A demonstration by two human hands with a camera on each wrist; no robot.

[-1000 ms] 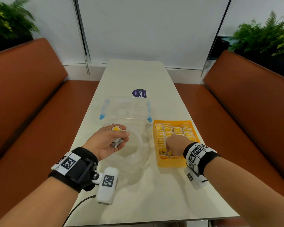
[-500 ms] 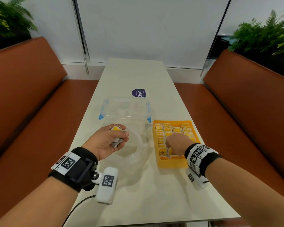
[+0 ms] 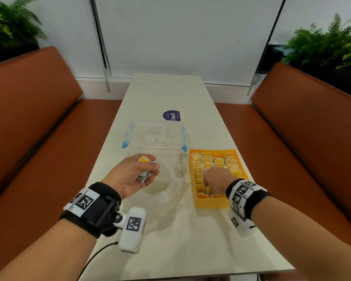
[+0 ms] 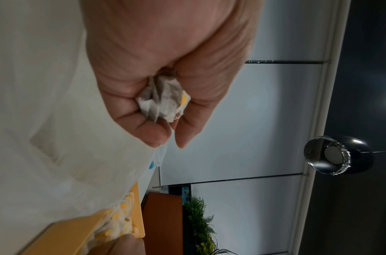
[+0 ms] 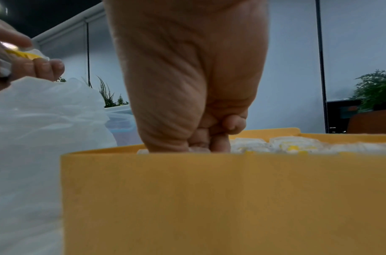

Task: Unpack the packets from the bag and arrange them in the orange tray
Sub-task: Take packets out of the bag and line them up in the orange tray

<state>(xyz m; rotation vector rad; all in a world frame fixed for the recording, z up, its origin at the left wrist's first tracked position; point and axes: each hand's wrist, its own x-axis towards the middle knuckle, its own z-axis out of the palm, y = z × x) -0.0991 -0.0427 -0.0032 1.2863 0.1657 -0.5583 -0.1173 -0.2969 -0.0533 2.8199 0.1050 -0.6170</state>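
The orange tray (image 3: 211,202) (image 5: 209,198) sits right of centre on the table, with rows of yellow-and-white tea packets (image 3: 207,160) standing in it. My right hand (image 3: 215,175) (image 5: 201,145) reaches down into the tray's near middle. Its thumb and fingers are pressed together on a packet there, and the tips are partly hidden behind the tray wall. My left hand (image 3: 148,169) (image 4: 165,138) hovers above the crumpled clear plastic bag (image 3: 166,185) (image 5: 34,120). It grips a small bunch of tea packets (image 3: 143,159) (image 4: 163,101).
A clear plastic box with blue clips (image 3: 154,134) stands just behind the bag. A round purple sticker (image 3: 171,115) lies further back. Brown benches (image 3: 39,138) flank the narrow white table (image 3: 170,250) on both sides.
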